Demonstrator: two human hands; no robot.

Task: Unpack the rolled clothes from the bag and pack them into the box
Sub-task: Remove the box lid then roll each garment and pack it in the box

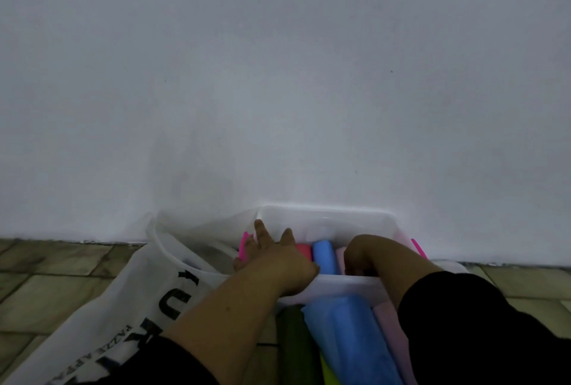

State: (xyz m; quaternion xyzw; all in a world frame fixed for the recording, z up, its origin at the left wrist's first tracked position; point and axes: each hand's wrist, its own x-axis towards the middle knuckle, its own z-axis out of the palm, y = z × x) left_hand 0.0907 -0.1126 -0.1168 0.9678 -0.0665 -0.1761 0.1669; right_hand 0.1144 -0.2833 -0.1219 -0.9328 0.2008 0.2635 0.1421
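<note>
A clear plastic box (327, 217) with pink latches stands on the floor against the wall. Inside it lie rolled clothes side by side: a red roll (304, 251), a blue roll (323, 256) and a pale pink roll (340, 258). Through the box's front wall the blue roll's length shows, with dark green and yellow cloth beside it. My left hand (275, 256) lies flat over the box's left end, fingers spread, on the red roll. My right hand (364, 254) curls down into the box over the pale pink roll, fingertips hidden. The white bag (129, 298) with black lettering sits left of the box, mouth open.
A white wall rises directly behind the box and the bag. The floor is greenish-brown tile (46, 285). Both my arms wear black sleeves at the bottom of the view.
</note>
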